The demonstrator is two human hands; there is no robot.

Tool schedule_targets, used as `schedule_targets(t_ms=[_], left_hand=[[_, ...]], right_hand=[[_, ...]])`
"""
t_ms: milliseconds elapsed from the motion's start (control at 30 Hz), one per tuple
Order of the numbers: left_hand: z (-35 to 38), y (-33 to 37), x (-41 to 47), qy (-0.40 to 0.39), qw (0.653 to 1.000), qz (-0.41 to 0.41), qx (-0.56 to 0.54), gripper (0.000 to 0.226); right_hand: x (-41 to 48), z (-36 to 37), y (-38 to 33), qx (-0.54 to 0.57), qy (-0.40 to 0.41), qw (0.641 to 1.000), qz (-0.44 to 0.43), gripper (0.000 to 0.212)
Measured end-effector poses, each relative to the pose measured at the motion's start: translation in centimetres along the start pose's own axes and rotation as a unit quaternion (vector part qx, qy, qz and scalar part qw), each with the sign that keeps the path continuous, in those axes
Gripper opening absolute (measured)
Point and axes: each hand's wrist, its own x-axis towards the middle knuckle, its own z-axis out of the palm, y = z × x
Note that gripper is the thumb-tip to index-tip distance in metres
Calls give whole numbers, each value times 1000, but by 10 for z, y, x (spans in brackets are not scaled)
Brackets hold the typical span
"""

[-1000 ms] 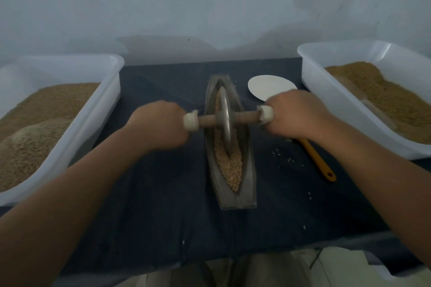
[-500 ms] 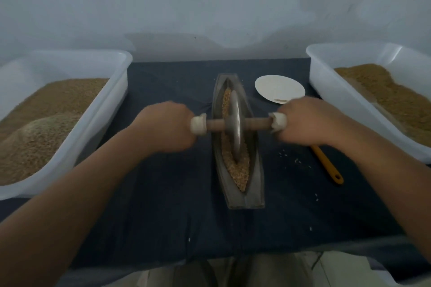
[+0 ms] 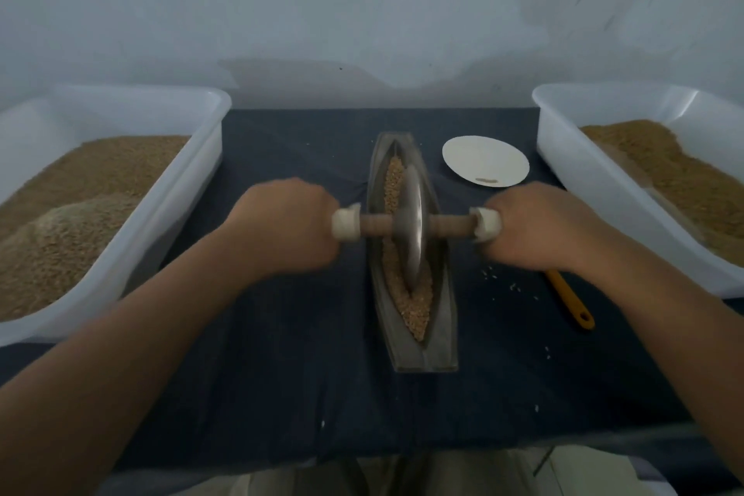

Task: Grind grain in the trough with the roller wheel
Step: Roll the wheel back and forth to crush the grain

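Observation:
A narrow boat-shaped metal trough (image 3: 443, 338) lies lengthwise in the middle of the dark cloth, with tan grain (image 3: 416, 310) along its groove. A metal roller wheel (image 3: 414, 227) stands upright in the groove near the trough's middle, on a wooden axle with white end caps. My left hand (image 3: 282, 232) grips the left end of the axle. My right hand (image 3: 539, 230) grips the right end. The handle ends are hidden inside my fists.
A white bin of grain (image 3: 189, 189) stands at the left and another white bin (image 3: 563, 173) at the right. A white paper plate (image 3: 485, 165) lies behind my right hand. An orange-handled tool (image 3: 571, 300) lies under my right wrist. Stray grains dot the cloth (image 3: 282, 374).
The wheel has rolled a little towards me along the trough, both hands moving with it. The view has shifted slightly, so everything sits further right in frame.

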Motion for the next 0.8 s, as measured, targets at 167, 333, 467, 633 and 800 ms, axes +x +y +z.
schedule_targets(t_ms=[167, 333, 467, 633, 800], left_hand=[[-15, -3, 70, -10, 998, -65, -4, 37], [-17, 3, 29, -25, 999, -16, -18, 26], [-7, 4, -18, -5, 1000, 25, -10, 27], [-5, -4, 43, -18, 999, -44, -23, 30], [-10, 0, 62, 1, 998, -66, -17, 37]], right_hand=[[56, -6, -13, -39, 132, 990, 37, 27], [27, 0, -3, -27, 48, 998, 30, 28], [-18, 7, 6, 1, -6, 1000, -12, 42], [38, 3, -7, -49, 138, 989, 19, 32], [58, -9, -13, -50, 140, 988, 47, 27]])
